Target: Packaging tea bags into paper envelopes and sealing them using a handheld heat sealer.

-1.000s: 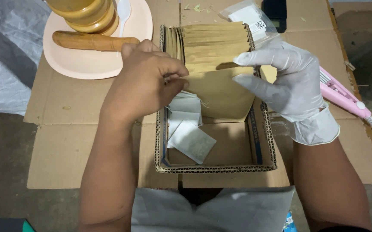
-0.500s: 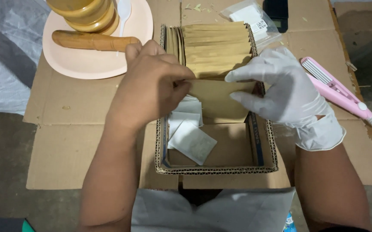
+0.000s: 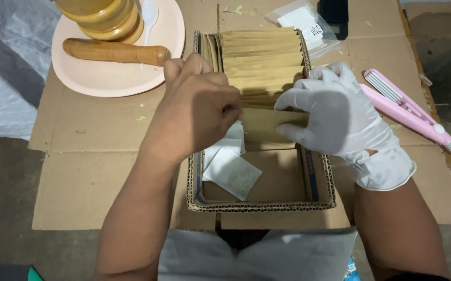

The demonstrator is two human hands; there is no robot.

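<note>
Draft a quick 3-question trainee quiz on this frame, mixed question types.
1. True or false: the right hand wears a white glove and the left hand is bare.
2. What do both hands grip over the cardboard tray? A) a brown paper pouch B) the wooden pestle C) the pink tool
3. Fill in: the white sachets lie on the tray floor, on the ____ hand's side.

Key: 1 true; 2 A; 3 left.
</note>
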